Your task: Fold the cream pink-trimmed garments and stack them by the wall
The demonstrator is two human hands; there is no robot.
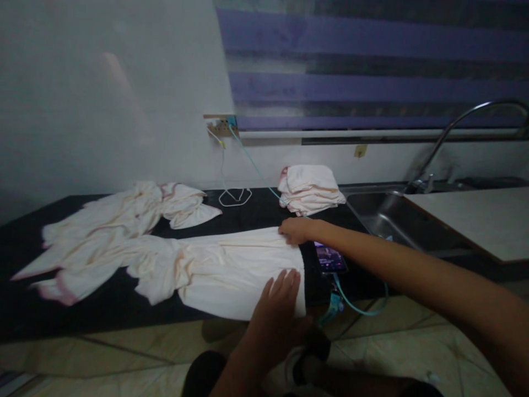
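Left hand (279, 300) lay flat, fingers spread, on the near edge of the cream cloth (231, 270); right hand (295, 230) pressed its far corner, no pinching grip. Cloth lay spread on the black tabletop (103, 314), not yet folded. One folded stack (309, 190) done; crumpled pile (124, 220) left.

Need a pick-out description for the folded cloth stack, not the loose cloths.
Start at the black counter and go to its back edge, just left of the steel sink. The folded stack sits there below the window blind. Unlike the loose cloths spread out left, it is a neat, squared pile.
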